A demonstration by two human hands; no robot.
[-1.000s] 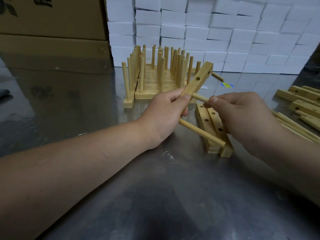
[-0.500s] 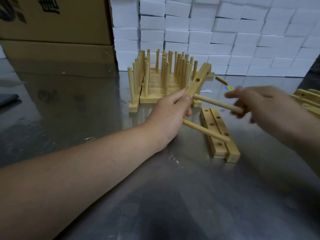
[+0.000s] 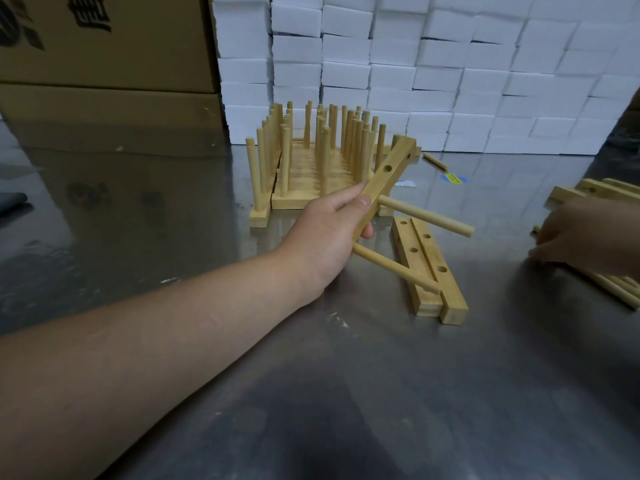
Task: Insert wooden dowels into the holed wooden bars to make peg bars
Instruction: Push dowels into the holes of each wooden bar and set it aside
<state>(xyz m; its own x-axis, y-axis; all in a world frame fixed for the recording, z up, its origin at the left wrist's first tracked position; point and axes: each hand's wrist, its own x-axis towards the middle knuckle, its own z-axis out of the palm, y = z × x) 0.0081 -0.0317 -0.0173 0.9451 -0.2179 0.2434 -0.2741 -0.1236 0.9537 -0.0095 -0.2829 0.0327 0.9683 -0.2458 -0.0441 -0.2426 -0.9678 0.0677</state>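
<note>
My left hand (image 3: pixel 329 233) grips a holed wooden bar (image 3: pixel 389 171) and holds it tilted above the table. Two dowels stick out of the bar to the right: an upper dowel (image 3: pixel 429 217) and a lower dowel (image 3: pixel 391 270); two holes further up the bar are bare. Two more holed bars (image 3: pixel 427 268) lie side by side on the steel table under the dowels. My right hand (image 3: pixel 585 235) is at the right edge, blurred, fingers down over a pile of loose dowels (image 3: pixel 620 289); whether it holds one I cannot tell.
Finished peg bars (image 3: pixel 311 161) stand in a cluster behind my left hand. More holed bars (image 3: pixel 595 190) lie at the far right. A single dowel (image 3: pixel 434 161) lies near a wall of white foam blocks (image 3: pixel 433 71). Cardboard boxes (image 3: pixel 104 57) stand at the back left.
My right hand pushed the second dowel into the bar, let go of it and moved right to the loose dowel pile. My left hand kept holding the bar.
</note>
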